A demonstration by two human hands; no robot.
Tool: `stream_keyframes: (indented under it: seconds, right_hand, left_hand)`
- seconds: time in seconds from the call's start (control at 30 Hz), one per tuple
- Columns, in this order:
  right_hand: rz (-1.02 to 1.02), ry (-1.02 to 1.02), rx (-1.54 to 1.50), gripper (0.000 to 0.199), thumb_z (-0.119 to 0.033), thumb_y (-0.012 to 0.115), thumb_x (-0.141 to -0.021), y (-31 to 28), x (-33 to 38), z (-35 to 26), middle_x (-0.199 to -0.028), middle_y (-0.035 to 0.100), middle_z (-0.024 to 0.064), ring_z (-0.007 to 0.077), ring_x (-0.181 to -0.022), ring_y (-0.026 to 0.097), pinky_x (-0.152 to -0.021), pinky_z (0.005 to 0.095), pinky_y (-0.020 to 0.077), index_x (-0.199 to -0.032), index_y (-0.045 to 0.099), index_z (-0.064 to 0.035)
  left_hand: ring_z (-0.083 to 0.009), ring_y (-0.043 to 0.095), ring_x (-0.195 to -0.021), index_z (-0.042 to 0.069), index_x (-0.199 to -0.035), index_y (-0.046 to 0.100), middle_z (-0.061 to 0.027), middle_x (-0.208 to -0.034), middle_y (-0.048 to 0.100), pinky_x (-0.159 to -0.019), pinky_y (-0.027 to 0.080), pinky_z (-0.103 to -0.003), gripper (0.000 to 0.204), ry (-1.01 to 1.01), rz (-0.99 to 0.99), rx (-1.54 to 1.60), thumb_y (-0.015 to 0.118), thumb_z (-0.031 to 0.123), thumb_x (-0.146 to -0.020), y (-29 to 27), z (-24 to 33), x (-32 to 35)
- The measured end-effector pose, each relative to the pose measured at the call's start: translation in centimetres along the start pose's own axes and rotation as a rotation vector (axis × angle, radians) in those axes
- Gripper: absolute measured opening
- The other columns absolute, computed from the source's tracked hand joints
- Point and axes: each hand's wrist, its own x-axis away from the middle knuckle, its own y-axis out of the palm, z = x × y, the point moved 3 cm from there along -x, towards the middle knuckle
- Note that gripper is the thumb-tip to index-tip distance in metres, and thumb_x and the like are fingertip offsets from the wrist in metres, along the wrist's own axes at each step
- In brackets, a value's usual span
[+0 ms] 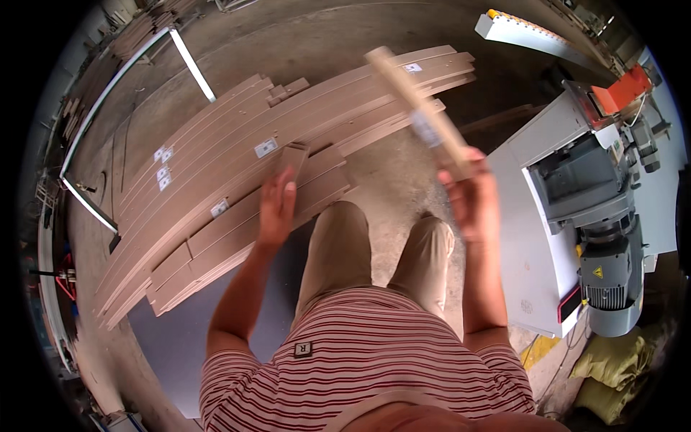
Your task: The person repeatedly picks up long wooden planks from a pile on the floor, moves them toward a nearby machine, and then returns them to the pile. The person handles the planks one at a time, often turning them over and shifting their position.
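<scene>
Pale wooden strip (pixel 421 111), label stuck midway, raised tilted, gripped in right hand (pixel 471 198) with fingers closed. Left hand (pixel 277 205) fingers curled round short brown board (pixel 294 160) over plank stack (pixel 237 180). Grey machine (pixel 590 209) just right.

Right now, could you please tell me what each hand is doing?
Left hand: closed on a short brown wooden board.
Right hand: closed on a long pale wooden strip.

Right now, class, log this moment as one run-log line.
left hand: on short brown board | right hand: grip shut on pale wooden strip, raised | board stack: on floor | grey machine: at right
</scene>
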Motion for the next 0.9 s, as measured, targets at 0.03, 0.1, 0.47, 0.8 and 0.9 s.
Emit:
stream_keyframes:
  seconds: [0.03,0.1,0.47,0.8,0.9]
  right_hand:
    - [0.002,0.043,0.053,0.034,-0.016,0.059,-0.092,1.9,0.8,2.7,-0.112,0.053,0.0078,0.0218,-0.1,0.062,-0.087,0.0319,0.0543,-0.122,0.048,-0.0055]
    - [-0.15,-0.001,0.307,0.041,-0.014,0.065,-0.09,4.5,2.6,8.2,-0.126,0.053,0.0116,0.0242,-0.105,0.061,-0.091,0.0364,0.0514,-0.125,0.045,-0.0063]
    - [-0.509,-0.026,0.996,0.056,-0.017,0.074,-0.084,3.0,7.6,13.9,-0.124,0.058,0.0213,0.0373,-0.115,0.058,-0.092,0.043,0.0486,-0.13,0.044,-0.005]
    - [-0.16,0.164,1.082,0.037,-0.013,0.068,-0.09,-6.4,9.4,11.8,-0.117,0.063,0.0128,0.0244,-0.102,0.065,-0.082,0.0355,0.0526,-0.121,0.051,-0.0044]
    - [-0.123,0.18,1.071,0.034,-0.013,0.067,-0.091,-7.8,9.5,11.7,-0.115,0.064,0.0134,0.0233,-0.1,0.065,-0.084,0.0348,0.0529,-0.121,0.053,-0.0034]
  left_hand:
    - [-0.0315,0.05,-0.124,0.003,-0.136,0.048,-0.0168,-0.133,0.053,-0.107,0.039,-0.042,0.044,-0.161,-0.068,0.395,0.047,0.032,-0.103,0.6,2.3,0.2]
    - [-0.0276,0.054,-0.121,0.001,-0.139,0.045,-0.0156,-0.129,0.056,-0.105,0.042,-0.039,0.046,-0.4,-0.047,0.804,0.047,0.03,-0.104,2.1,6.6,0.6]
    - [-0.0326,0.062,-0.107,0.007,-0.127,0.062,-0.0207,-0.117,0.062,-0.09,0.048,-0.038,0.034,-0.369,-0.079,-0.154,0.047,0.017,-0.097,-4.6,-4.2,-0.6]
    - [-0.0389,0.055,-0.101,0.013,-0.124,0.065,-0.0207,-0.112,0.056,-0.093,0.044,-0.047,0.034,-0.054,0.087,-0.554,0.057,0.028,-0.095,-3.4,-8.7,0.2]
    - [-0.04,0.052,-0.108,0.017,-0.133,0.058,-0.0217,-0.121,0.054,-0.098,0.041,-0.049,0.042,-0.028,0.066,-0.678,0.059,0.032,-0.094,-2.7,-6.4,0.8]
